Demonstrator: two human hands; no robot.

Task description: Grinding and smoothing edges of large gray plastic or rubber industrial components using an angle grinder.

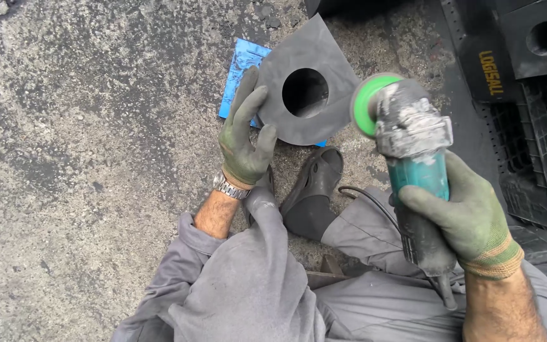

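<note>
2 gloved hands are at work over the floor (pixel 64 158), and each has 1 thing. The right hand (pixel 470 218) is closed tight round 1 grinder (pixel 416 171), fingers wrapped about its teal body. The left hand (pixel 245 136) lies nearly flat and spread, fingers pressing down on the near left edge of 1 plate (pixel 327 79); it grips nothing.

The grinder's long axis runs away from the right hand, up and slightly left in the view: its rear end and cord (pixel 368 202) sit below the hand toward the person, while its grey head sticks out beyond the knuckles. 1 green disc (pixel 367 104) is mounted at that far end, facing left toward the plate, just beside the plate's right edge; I cannot tell whether they touch.

The plate is dark grey and square, turned like a diamond so 1 corner points away from the left hand. It has 1 round hole (pixel 305 92), just beyond the left fingertips. It rests on the floor, partly over 1 blue sheet (pixel 242 63) that shows beyond the left hand's fingers.

1 watch (pixel 230 187) sits on the left wrist. 1 dark shoe (pixel 318 177) lies between the 2 hands, nearer the person. Beyond the right hand are black crates (pixel 533 158) and 1 black block (pixel 539 38) with a hole.
</note>
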